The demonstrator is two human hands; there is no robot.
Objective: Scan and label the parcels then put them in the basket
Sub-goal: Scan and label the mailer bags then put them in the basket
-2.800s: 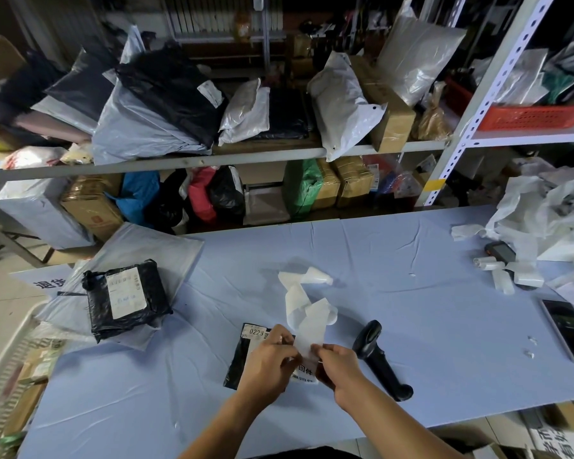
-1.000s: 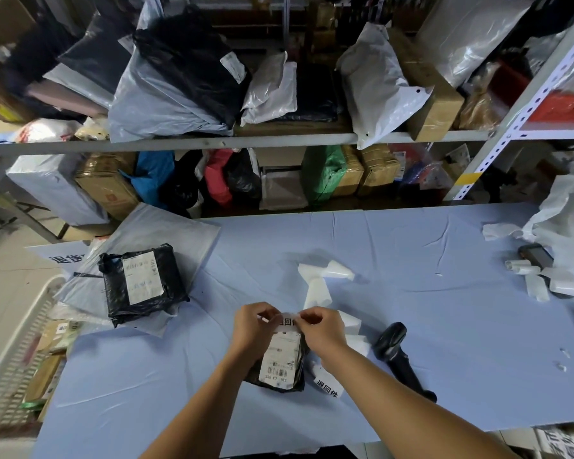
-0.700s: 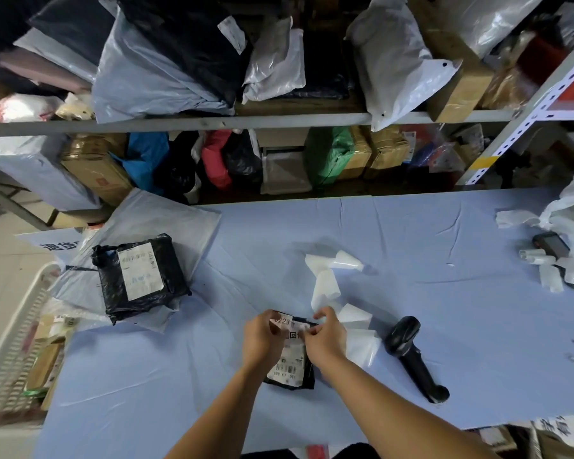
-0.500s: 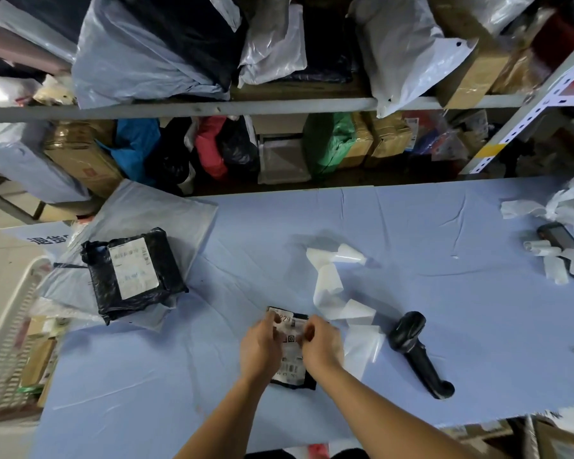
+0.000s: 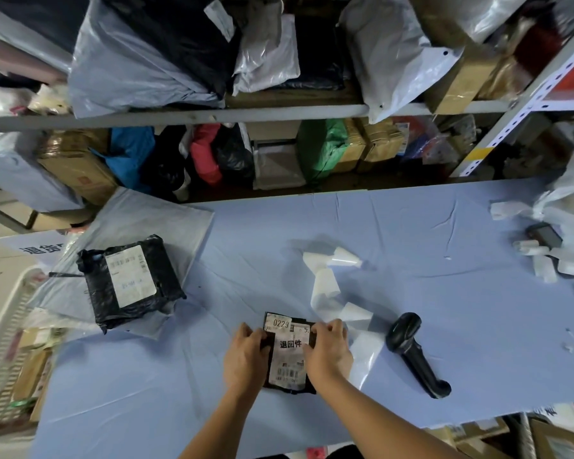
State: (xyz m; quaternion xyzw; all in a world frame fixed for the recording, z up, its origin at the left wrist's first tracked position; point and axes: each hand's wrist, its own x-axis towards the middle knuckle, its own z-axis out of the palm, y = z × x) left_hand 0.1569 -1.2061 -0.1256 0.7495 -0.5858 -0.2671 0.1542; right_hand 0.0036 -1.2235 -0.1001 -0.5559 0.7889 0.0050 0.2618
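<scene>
A small black parcel (image 5: 287,372) lies flat near the table's front edge, with a barcode label and a "0223" tag on it. A white sticker with black characters (image 5: 290,344) sits across its upper half. My left hand (image 5: 244,356) rests on the parcel's left side with the thumb at the sticker's edge. My right hand (image 5: 328,354) presses the sticker's right side, fingers lying over the parcel's top right corner. A black handheld scanner (image 5: 415,352) lies on the table to the right. The white perforated basket (image 5: 0,342) stands off the table's left end.
A larger black parcel (image 5: 130,279) with a white label lies on grey mailer bags (image 5: 153,220) at the left. Curled white backing paper (image 5: 325,286) trails behind my hands. More paper scraps and a dark device (image 5: 544,236) are at the far right. Shelves full of parcels (image 5: 212,114) stand behind.
My hands brought the sticker down from the air onto the small black parcel; it now lies flat there. The view has tilted lower over the table.
</scene>
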